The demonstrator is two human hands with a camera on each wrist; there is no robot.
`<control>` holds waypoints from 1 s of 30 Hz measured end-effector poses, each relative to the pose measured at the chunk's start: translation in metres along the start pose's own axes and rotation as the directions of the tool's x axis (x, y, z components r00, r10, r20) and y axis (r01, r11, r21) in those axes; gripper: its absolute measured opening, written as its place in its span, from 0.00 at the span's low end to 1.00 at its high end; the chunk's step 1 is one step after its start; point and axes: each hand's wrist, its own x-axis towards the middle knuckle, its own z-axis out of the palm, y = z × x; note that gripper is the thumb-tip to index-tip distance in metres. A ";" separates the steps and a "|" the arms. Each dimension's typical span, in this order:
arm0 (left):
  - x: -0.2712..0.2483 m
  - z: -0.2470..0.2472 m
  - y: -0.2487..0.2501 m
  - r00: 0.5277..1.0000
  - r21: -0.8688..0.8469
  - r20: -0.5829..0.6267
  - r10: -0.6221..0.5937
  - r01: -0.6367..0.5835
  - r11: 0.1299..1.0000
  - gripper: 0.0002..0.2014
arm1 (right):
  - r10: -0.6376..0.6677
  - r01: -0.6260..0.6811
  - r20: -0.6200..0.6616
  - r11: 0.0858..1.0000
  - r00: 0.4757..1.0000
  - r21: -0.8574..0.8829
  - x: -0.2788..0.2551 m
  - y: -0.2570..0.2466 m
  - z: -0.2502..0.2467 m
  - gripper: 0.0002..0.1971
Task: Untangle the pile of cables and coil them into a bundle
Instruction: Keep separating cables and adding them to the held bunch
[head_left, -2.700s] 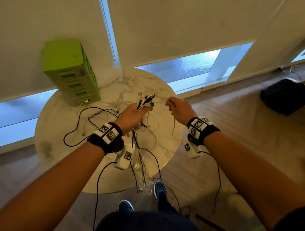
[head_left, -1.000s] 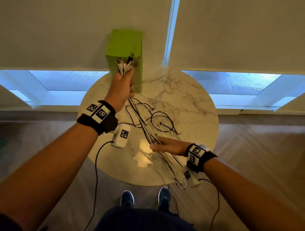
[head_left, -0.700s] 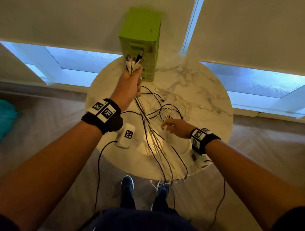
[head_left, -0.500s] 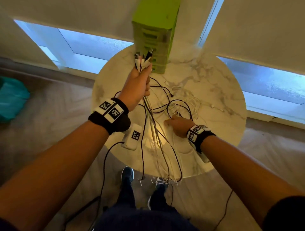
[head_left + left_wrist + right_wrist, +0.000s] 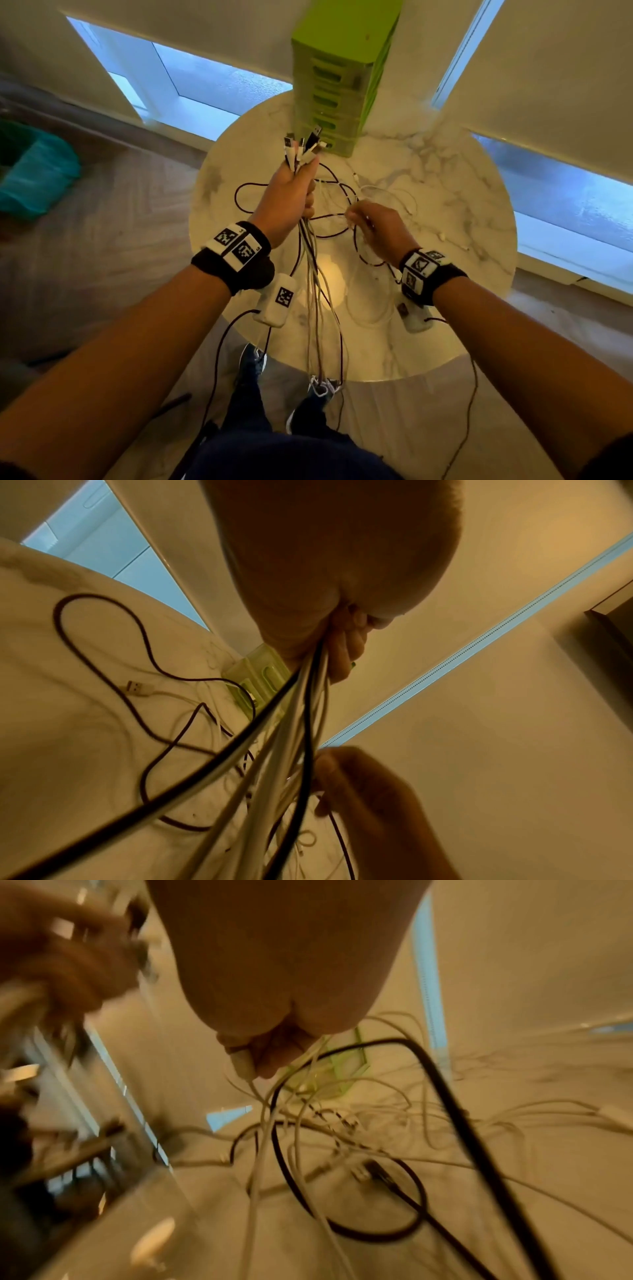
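Note:
My left hand [image 5: 291, 195] is raised over the round marble table [image 5: 462, 192] and grips a bunch of black and white cables [image 5: 317, 291] near their plugs [image 5: 303, 145], which stick up above the fist. The strands hang from that fist [image 5: 342, 642] past the table's front edge to the floor. More cables [image 5: 376, 198] lie tangled on the tabletop. My right hand [image 5: 371, 222] hovers just right of the bunch, fingers curled and pinching thin white and dark strands [image 5: 260, 1102] lifted from the tangle.
A green stack of drawers [image 5: 339, 78] stands at the table's far edge, against the blinds and low windows. A teal object [image 5: 34, 178] lies on the wooden floor at the left. My shoes [image 5: 318, 394] are below the table's front edge.
My right hand has risen from the tabletop, lifting loose strands toward the bunch. The left hand keeps its grip on the plug ends at about the same height.

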 end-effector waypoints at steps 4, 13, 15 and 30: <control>0.003 0.012 -0.003 1.000 0.034 0.024 0.008 -0.009 0.999 0.09 | 0.137 -0.084 -0.143 0.942 0.980 0.325 0.018 -0.023 -0.035 0.07; 0.015 0.027 -0.005 0.992 0.232 0.087 0.087 -0.105 0.967 0.02 | 0.148 -0.014 -0.218 0.854 0.965 0.519 0.038 -0.049 -0.077 0.08; 0.017 0.028 -0.005 0.988 0.216 0.117 0.101 -0.124 0.969 0.03 | 0.185 -0.029 -0.235 0.841 0.954 0.541 0.039 -0.050 -0.080 0.08; 0.040 0.001 0.015 0.976 0.151 0.213 0.036 -0.070 0.986 0.08 | 0.286 -0.250 -0.072 0.914 0.955 0.320 0.026 -0.090 -0.032 0.15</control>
